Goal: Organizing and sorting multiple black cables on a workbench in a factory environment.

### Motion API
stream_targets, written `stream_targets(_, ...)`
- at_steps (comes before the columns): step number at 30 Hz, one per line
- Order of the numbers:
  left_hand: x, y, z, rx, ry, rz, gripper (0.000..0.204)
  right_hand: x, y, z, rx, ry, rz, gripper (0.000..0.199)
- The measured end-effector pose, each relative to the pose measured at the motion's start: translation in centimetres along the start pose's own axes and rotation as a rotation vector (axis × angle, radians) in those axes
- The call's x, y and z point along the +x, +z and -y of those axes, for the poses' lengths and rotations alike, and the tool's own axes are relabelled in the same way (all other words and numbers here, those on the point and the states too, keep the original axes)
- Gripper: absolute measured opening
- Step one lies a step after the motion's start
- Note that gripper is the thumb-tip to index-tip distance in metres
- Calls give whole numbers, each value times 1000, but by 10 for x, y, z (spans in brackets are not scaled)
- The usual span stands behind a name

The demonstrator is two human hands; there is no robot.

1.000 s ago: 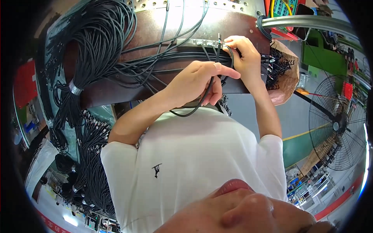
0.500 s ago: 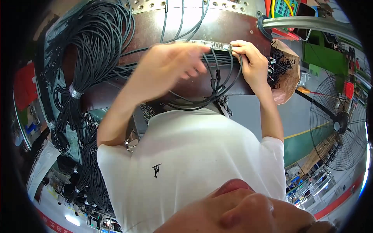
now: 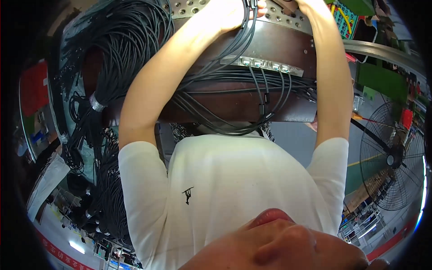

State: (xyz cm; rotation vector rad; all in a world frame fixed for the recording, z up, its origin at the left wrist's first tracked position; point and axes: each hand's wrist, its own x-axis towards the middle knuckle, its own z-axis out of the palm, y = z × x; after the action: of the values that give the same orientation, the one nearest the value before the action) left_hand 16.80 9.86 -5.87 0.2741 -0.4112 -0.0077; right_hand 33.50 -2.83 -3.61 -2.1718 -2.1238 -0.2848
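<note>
Both arms stretch forward over the brown table (image 3: 216, 110) to the perforated metal plate at the far edge. My left hand (image 3: 229, 14) is closed round a few black cables (image 3: 249, 27), which trail back toward the left. My right hand (image 3: 307, 5) is mostly cut off by the upper edge, near a brown block-like piece (image 3: 286, 5); its fingertips do not show. Nearer me lies a metal strip fixture (image 3: 294, 71) with several silver connectors (image 3: 258, 63) seated in it. Their black cables (image 3: 282, 96) loop down over the table's near edge.
A large tied bundle of black cables (image 3: 128, 54) lies on the left, with more bundles (image 3: 110, 189) hanging below. Cables run crosswise behind the fixture's loops. At the right are a curved metal rail (image 3: 382, 50), a teal terminal box (image 3: 344, 24) and a floor fan (image 3: 392, 155).
Both hands have moved forward, away from the strip fixture to the metal plate. My right hand has left the fixture's right end. Cables are now raised in my left hand.
</note>
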Motion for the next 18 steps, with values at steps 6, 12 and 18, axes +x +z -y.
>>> stream_targets(6,2,51,3,338,189,-778,36,24,-1,40,-63,327,-82,24)
stream_targets(12,-56,88,12,-30,-174,-490,19,19,2,61,171,338,-279,22)
stream_targets(18,-115,114,-1,150,-238,-584,23,-16,3,84,429,118,-549,19)
